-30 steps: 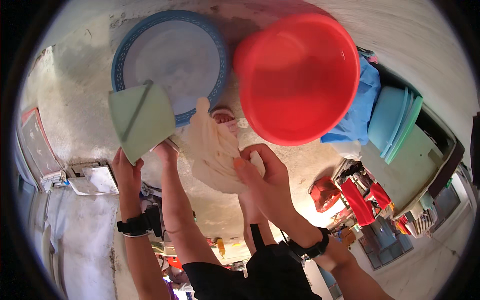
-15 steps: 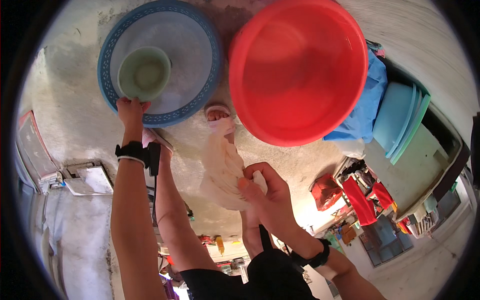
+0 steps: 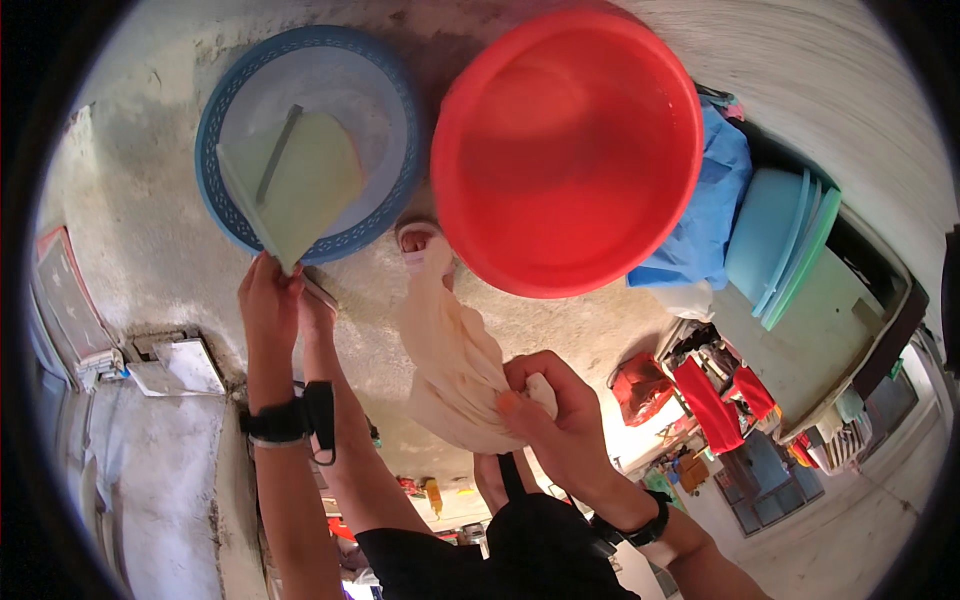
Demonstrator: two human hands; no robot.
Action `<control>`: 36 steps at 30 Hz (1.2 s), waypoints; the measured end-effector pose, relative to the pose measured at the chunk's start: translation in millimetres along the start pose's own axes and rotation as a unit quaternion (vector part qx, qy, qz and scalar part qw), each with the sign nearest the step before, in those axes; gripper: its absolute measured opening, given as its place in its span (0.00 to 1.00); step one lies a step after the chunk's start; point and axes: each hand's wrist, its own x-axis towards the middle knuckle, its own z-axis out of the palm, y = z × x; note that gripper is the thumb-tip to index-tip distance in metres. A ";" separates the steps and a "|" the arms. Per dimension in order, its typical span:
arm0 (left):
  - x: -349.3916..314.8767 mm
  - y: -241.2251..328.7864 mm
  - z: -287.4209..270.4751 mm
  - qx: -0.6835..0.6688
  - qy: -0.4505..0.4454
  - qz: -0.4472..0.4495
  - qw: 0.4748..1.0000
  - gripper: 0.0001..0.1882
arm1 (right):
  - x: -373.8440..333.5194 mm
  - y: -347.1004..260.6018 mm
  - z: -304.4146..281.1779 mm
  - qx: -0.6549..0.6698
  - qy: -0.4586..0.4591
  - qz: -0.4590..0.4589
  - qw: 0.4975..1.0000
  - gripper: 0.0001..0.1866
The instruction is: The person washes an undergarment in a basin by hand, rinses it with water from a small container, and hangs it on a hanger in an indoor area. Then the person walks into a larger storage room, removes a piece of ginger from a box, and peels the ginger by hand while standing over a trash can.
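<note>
My left hand (image 3: 270,305) pinches the near edge of a pale green bowl (image 3: 322,175) at the left. The bowl is tipped on its side over the blue basin (image 3: 395,200), which has a patterned rim, and its outer wall shows. A dark grey strip (image 3: 275,160) runs along that wall; I cannot tell what it is. My right hand (image 3: 560,415) grips the bunched end of a thin cream cloth (image 3: 455,370). The cloth hangs in loose folds above the floor, its far tip near my foot. Beside the blue basin stands a large red tub (image 3: 570,170).
To the right of the tub are a blue plastic sheet (image 3: 700,220) and several upright light-blue and green boards or lids (image 3: 775,240) on a pale surface (image 3: 780,350). A red bag (image 3: 640,388) lies below them. My sandalled foot (image 3: 415,235) rests between basin and tub.
My left hand has drawn nearer and tipped the bowl from facing up onto its side. My right hand has moved slightly nearer and right, and the cloth hangs more twisted.
</note>
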 end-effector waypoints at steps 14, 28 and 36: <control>-103.0 15.9 176.1 0.298 -0.224 0.037 0.927 0.15 | -86.5 -35.3 -130.8 -0.003 0.252 -0.158 0.955 0.17; -38.1 -91.0 227.6 0.336 -0.160 -0.209 0.904 0.09 | -112.5 -39.7 -161.2 0.060 0.347 -0.179 0.919 0.16; -35.7 -97.8 233.1 0.456 -0.093 -0.022 0.885 0.11 | -116.5 -47.6 -169.5 0.054 0.294 -0.199 0.933 0.19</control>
